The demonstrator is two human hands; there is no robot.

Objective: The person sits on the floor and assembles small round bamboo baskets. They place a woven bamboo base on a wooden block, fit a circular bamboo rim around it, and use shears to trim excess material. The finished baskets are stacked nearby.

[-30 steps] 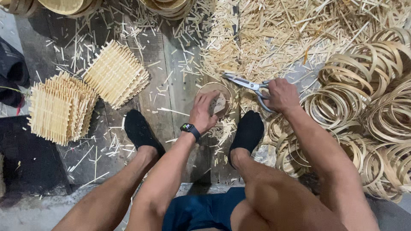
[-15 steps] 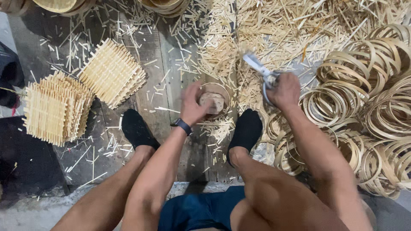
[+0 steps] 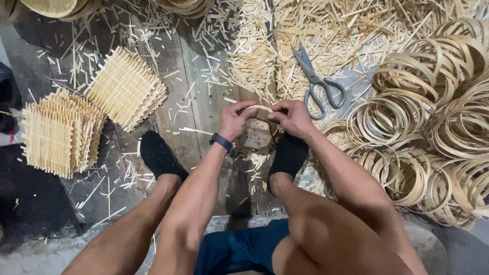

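Hands (image 3: 262,118) gripping bamboo ring (image 3: 259,127), scissors (image 3: 318,81) beside, hoops (image 3: 433,127) right

Small bamboo ring (image 3: 259,120) half hidden behind left hand (image 3: 235,121) and right hand (image 3: 291,117); woven piece inside too small to make out. Hoop pile (image 3: 433,127) cut off at right edge. Round baskets (image 3: 48,7) clipped by top edge.

Single head-worn camera, facing steeply down past the person's knees, close range. Left hand (image 3: 235,120) and right hand (image 3: 291,117) sit centre-frame; plank floor (image 3: 204,97) fills the surround.
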